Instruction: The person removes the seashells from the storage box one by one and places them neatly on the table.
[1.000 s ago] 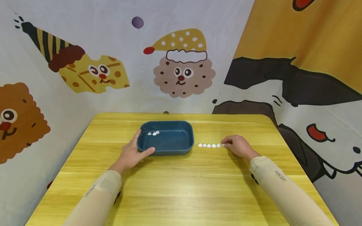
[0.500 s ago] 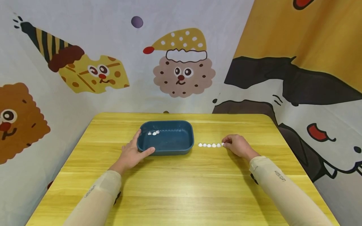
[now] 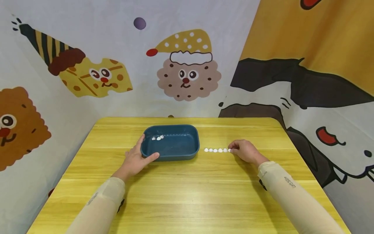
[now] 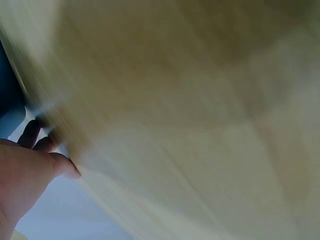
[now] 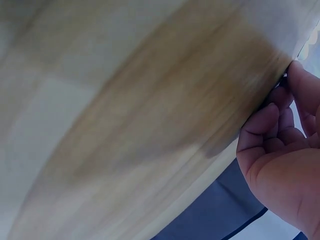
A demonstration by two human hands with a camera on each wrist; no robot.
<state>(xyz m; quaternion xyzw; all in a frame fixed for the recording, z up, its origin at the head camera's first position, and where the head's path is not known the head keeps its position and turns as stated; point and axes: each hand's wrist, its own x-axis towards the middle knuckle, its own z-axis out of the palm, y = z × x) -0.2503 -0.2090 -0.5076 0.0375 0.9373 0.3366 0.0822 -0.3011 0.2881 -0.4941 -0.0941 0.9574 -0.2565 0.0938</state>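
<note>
A dark blue rectangular tray (image 3: pixel 169 158) sits on the wooden table, with a few small white shell-like pieces (image 3: pixel 158 138) at its back left. Against the tray's left end rests my left hand (image 3: pixel 135 161), its thumb along the front rim and its fingers reaching up the left side. To the right of the tray runs a straight row of several similar white pieces (image 3: pixel 215 150). My right hand (image 3: pixel 246 151) pinches the white shell-like piece (image 3: pixel 229 150) at the row's right end between thumb and forefinger. The fingertips partly cover that piece. In the right wrist view its other fingers (image 5: pixel 257 122) are curled.
The light wooden table (image 3: pixel 181 198) ends at a back edge close to a cartoon-printed cloth (image 3: pixel 122 19). More of this cloth hangs along both sides.
The tray and left hand hold their places. The right hand has barely moved; the piece at its fingertips shows slightly more than a second ago. The head view has shifted a little.
</note>
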